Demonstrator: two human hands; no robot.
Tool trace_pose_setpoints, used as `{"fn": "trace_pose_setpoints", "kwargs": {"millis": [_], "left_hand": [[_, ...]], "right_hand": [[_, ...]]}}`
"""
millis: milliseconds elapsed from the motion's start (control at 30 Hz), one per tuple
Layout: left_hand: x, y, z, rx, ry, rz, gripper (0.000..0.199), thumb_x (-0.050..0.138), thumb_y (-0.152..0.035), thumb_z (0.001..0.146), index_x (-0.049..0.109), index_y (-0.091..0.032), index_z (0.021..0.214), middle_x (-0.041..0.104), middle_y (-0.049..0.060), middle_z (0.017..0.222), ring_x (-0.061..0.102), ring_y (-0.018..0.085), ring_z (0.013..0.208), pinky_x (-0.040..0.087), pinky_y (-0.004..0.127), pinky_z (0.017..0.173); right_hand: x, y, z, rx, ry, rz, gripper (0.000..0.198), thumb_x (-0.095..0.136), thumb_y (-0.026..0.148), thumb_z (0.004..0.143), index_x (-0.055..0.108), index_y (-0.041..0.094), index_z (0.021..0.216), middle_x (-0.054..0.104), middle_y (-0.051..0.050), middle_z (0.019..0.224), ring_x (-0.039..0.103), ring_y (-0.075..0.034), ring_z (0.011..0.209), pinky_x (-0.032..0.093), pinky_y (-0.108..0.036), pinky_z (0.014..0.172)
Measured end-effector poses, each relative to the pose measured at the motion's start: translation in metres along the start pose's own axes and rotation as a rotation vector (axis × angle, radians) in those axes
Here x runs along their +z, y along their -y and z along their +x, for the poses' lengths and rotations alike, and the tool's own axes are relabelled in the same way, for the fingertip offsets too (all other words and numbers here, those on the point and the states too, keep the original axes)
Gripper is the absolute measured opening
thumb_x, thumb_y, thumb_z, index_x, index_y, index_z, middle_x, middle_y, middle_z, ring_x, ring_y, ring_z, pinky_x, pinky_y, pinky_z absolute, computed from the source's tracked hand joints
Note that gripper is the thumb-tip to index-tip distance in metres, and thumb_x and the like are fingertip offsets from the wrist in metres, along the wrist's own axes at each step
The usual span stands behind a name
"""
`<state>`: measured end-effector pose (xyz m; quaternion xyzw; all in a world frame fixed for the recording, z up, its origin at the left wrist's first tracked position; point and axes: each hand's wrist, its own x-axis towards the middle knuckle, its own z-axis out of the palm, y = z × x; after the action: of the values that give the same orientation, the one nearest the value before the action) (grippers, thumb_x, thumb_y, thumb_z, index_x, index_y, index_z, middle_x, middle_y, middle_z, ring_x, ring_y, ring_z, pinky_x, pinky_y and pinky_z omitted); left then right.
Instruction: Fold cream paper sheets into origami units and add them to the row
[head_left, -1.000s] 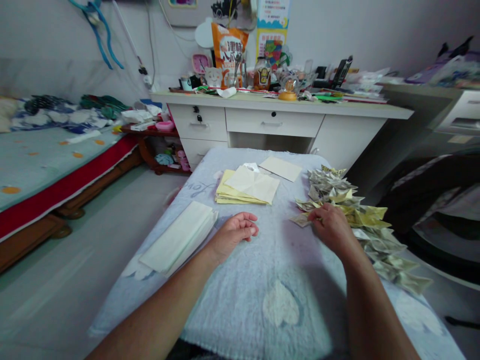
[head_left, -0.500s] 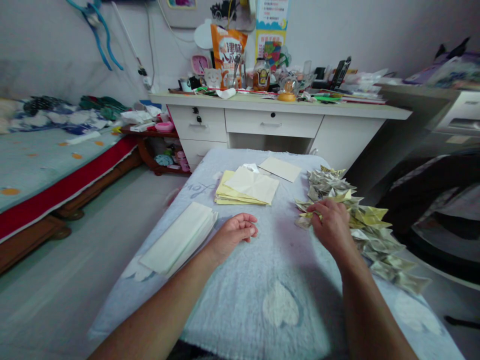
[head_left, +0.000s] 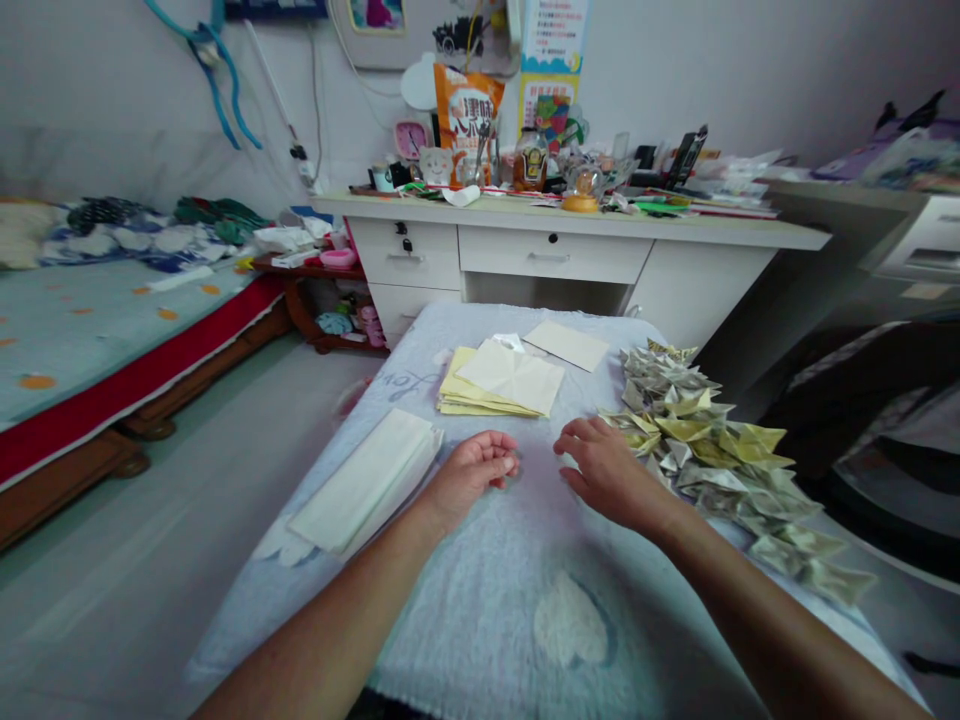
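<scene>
Cloth of pale blue with a whitish heart pattern [head_left: 510, 590] covers the table nearest the person, and both bare forearms reach in over it from the bottom edge. Silver-grey and yellow folded paper shapes with pointed tips [head_left: 750, 480] lie in a crowded row along the right side, running from the near right corner away towards the far edge. Just beside the left side of that row is the right hand [head_left: 611, 475], palm down, its fingers parted and slightly bent, the thumb standing away from them; whether it touches the closest yellow shape cannot be told. Across from it, near the middle of the cloth, the left hand [head_left: 472, 475] rests on its outer edge with the fingers loosely curled and the thumb close to their tips. Left of that hand lies a long, whitish folded paper bundle [head_left: 367, 475], slanting. Beyond the hands sits a stack of yellow paper sheets [head_left: 465, 395], topped by a cream sheet with crossing creases [head_left: 517, 372]; behind it, to the right, is a flat cream rectangular sheet [head_left: 568, 345]. Farther back, a white desk with drawers [head_left: 555, 240] carries an amber-filled glass jar [head_left: 530, 162] and an orange printed bag [head_left: 469, 105].
</scene>
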<state>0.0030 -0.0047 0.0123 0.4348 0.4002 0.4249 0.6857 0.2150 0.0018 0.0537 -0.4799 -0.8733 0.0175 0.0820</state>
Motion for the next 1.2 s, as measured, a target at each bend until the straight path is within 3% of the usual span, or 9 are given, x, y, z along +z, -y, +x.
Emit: {"fn": "trace_pose_setpoints", "kwargs": {"millis": [133, 233, 300, 500, 767, 967, 1200], "left_hand": [[0.0, 0.0, 0.0, 0.003, 0.013, 0.011, 0.026, 0.068, -0.024, 0.072, 0.059, -0.014, 0.095, 0.062, 0.002, 0.075, 0.056, 0.012, 0.071, 0.038, 0.025, 0.063], [-0.001, 0.001, 0.0, 0.003, 0.01, 0.004, 0.027, 0.068, -0.024, 0.071, 0.059, -0.015, 0.095, 0.062, 0.002, 0.074, 0.056, 0.012, 0.07, 0.037, 0.024, 0.062], [-0.002, 0.002, 0.001, 0.0, 0.01, 0.002, 0.028, 0.068, -0.025, 0.071, 0.058, -0.014, 0.095, 0.062, 0.001, 0.074, 0.055, 0.012, 0.07, 0.037, 0.024, 0.062], [-0.002, 0.002, 0.002, -0.002, 0.033, 0.011, 0.028, 0.068, -0.026, 0.072, 0.057, -0.014, 0.095, 0.061, 0.001, 0.075, 0.055, 0.011, 0.07, 0.038, 0.023, 0.062], [-0.004, 0.004, 0.002, -0.01, 0.041, 0.02, 0.028, 0.068, -0.026, 0.072, 0.057, -0.015, 0.096, 0.061, 0.001, 0.076, 0.055, 0.011, 0.07, 0.038, 0.023, 0.063], [-0.004, 0.004, 0.002, -0.004, 0.05, 0.033, 0.027, 0.066, -0.024, 0.072, 0.057, -0.014, 0.096, 0.061, 0.001, 0.075, 0.055, 0.01, 0.07, 0.038, 0.023, 0.063], [-0.004, 0.003, 0.002, -0.003, 0.056, 0.041, 0.028, 0.067, -0.025, 0.072, 0.057, -0.014, 0.096, 0.061, 0.001, 0.075, 0.055, 0.011, 0.07, 0.038, 0.023, 0.063]], "right_hand": [[0.017, -0.014, 0.028, 0.094, -0.05, 0.014, 0.038, 0.064, 0.019, 0.077, 0.06, 0.014, 0.114, 0.063, -0.015, 0.112, 0.054, -0.028, 0.103, 0.038, -0.039, 0.092], [0.032, -0.024, 0.055, 0.316, -0.137, 0.181, 0.05, 0.064, 0.027, 0.078, 0.051, 0.01, 0.123, 0.063, -0.019, 0.112, 0.057, -0.029, 0.104, 0.039, -0.038, 0.09], [0.041, -0.032, 0.072, 0.536, -0.2, 0.381, 0.05, 0.065, 0.028, 0.076, 0.051, 0.012, 0.121, 0.064, -0.018, 0.111, 0.06, -0.026, 0.099, 0.042, -0.035, 0.085], [0.056, -0.049, 0.099, 0.693, -0.241, 0.506, 0.051, 0.066, 0.034, 0.073, 0.047, 0.013, 0.116, 0.067, -0.007, 0.085, 0.062, -0.017, 0.068, 0.044, -0.025, 0.059], [0.059, -0.048, 0.101, 0.751, -0.367, 0.524, 0.042, 0.064, 0.022, 0.069, 0.05, 0.016, 0.108, 0.066, -0.004, 0.079, 0.06, -0.017, 0.07, 0.042, -0.025, 0.061], [0.052, -0.051, 0.101, 0.686, -0.392, 0.501, 0.007, 0.059, 0.023, 0.07, 0.062, 0.017, 0.074, 0.066, -0.003, 0.074, 0.059, -0.017, 0.07, 0.041, -0.025, 0.064], [0.051, -0.053, 0.1, 0.593, -0.369, 0.55, 0.016, 0.054, 0.026, 0.072, 0.065, 0.017, 0.066, 0.065, -0.001, 0.063, 0.058, -0.015, 0.062, 0.04, -0.024, 0.059]]}}
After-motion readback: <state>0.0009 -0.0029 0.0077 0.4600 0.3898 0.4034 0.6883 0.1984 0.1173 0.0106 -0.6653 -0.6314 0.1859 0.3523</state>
